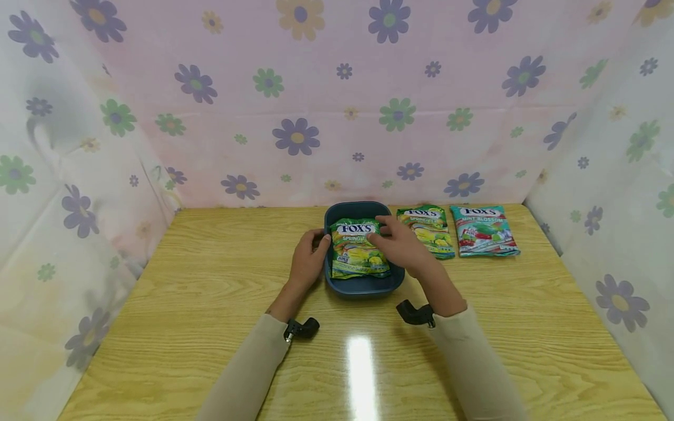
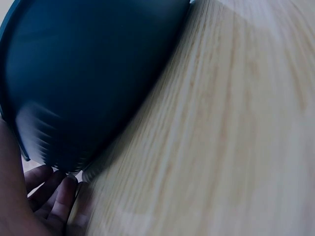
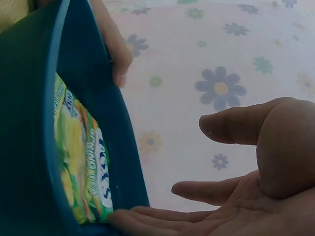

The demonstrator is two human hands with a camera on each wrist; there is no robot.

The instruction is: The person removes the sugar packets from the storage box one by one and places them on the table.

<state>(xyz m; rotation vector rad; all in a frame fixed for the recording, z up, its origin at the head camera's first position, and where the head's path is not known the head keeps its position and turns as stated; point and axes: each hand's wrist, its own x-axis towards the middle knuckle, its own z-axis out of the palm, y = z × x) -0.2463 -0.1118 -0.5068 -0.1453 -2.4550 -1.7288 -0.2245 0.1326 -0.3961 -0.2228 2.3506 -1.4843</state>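
A dark blue plastic tub (image 1: 363, 287) stands on the table near its back edge. Inside it lies a green and yellow bag of Fox's Spring Tea sweets (image 1: 359, 257), its label facing up; the same bag (image 3: 93, 162) shows within the tub in the right wrist view. My left hand (image 1: 308, 260) grips the tub's left wall, thumb at the rim and fingers along the outside. Over the tub's right side, my right hand (image 1: 402, 245) has its fingers extended and thumb apart, with nothing in its grasp. Some lower fingertips (image 3: 130, 219) are right at the tub's rim in the right wrist view.
Right of the tub lie a second Spring Tea bag (image 1: 429, 231) and a teal and red Mint Blossom bag (image 1: 485, 231). The wooden table (image 1: 221, 275) meets a flowered cloth backdrop (image 1: 316, 117) at the back and sides.
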